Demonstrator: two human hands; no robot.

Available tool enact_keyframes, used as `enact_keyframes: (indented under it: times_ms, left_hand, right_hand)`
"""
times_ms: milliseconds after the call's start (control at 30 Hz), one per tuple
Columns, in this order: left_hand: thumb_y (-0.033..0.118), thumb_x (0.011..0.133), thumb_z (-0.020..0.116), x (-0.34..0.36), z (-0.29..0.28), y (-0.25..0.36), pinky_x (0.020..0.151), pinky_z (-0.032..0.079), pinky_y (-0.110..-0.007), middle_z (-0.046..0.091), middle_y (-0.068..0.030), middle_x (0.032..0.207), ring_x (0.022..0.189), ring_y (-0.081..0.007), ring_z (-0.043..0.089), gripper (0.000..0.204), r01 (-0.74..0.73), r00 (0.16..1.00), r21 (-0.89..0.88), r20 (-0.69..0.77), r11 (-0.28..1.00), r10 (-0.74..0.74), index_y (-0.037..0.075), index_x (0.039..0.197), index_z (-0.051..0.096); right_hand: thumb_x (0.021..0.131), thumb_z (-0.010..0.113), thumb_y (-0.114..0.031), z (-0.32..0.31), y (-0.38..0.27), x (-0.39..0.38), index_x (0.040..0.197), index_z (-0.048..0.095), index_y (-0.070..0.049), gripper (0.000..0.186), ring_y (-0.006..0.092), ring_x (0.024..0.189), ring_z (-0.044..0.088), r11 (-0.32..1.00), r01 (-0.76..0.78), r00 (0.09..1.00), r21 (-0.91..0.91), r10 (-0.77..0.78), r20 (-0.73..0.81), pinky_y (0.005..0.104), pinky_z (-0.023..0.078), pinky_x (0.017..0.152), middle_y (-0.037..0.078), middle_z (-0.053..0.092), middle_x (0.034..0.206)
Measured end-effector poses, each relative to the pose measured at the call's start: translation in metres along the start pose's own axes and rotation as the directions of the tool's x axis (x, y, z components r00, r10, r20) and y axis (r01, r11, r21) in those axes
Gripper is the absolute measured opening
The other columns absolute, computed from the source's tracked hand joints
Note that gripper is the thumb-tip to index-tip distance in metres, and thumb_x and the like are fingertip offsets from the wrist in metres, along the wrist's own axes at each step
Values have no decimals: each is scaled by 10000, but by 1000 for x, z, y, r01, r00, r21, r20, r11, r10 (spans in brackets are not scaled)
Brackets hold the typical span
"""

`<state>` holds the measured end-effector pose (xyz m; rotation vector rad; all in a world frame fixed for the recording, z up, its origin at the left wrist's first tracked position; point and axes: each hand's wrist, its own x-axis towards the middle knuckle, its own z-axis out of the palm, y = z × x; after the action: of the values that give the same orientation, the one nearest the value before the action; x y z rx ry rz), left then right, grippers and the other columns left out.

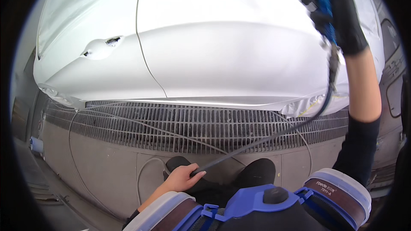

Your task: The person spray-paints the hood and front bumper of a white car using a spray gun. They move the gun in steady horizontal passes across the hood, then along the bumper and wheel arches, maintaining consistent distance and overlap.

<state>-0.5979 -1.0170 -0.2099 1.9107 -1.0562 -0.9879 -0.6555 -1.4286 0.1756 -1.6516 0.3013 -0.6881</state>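
My right hand (349, 23), in a black glove, is closed around a blue spray gun (324, 2) at the upper right, in front of the white car body (222, 55). Motion blurs the gun, and part of it is cut off by the top edge. From its lower end a dark air hose (261, 140) curves down across the view. My bare left hand (184, 178) grips that hose low in the middle, above my knee. A door seam and an open handle recess (100, 48) show on the car's left part.
Masking film (64, 96) covers parts of the car's edges. A floor grate (197, 124) runs along its foot, with a thin hose (156, 130) lying across it. A blue and white container (37, 144) stands far left. A blue-framed respirator (252, 203) fills the lower edge.
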Motion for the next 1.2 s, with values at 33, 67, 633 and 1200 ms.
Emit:
enact_keyframes:
  times_ms: [33,67,633,1200]
  left_hand:
    - [369,1001,678,0,-5,14,576,449,-454,598,-203,660,618,-400,600,370,16,999,-18,34,1000,-15,29,877,600]
    - [362,999,683,-1,-11,28,576,447,-451,597,-203,660,615,-398,596,369,34,997,-38,75,999,-31,28,867,595]
    - [345,975,679,-74,-60,226,662,495,-451,651,-227,781,738,-415,639,349,266,964,-164,68,950,-258,3,923,640]
    - [309,922,696,-343,-117,77,656,506,-471,665,-212,693,670,-371,669,327,702,603,-230,-311,674,-735,-9,847,712]
  right_hand:
    - [1017,469,-679,-21,7,-1,1083,557,-82,607,51,399,409,997,-19,970,-79,-1,-243,159,317,358,44,614,737]
    - [1020,484,-663,-48,-4,-5,1047,569,-98,572,49,381,388,997,-74,965,25,78,-250,166,317,349,45,613,720]
    - [927,366,-842,-240,-109,-34,1389,591,-253,782,84,498,311,870,-485,464,-88,170,-869,244,256,423,-23,486,797]
    - [892,454,-865,220,-108,74,1088,581,-117,784,110,429,416,845,-510,856,161,517,1,276,341,383,37,578,771]
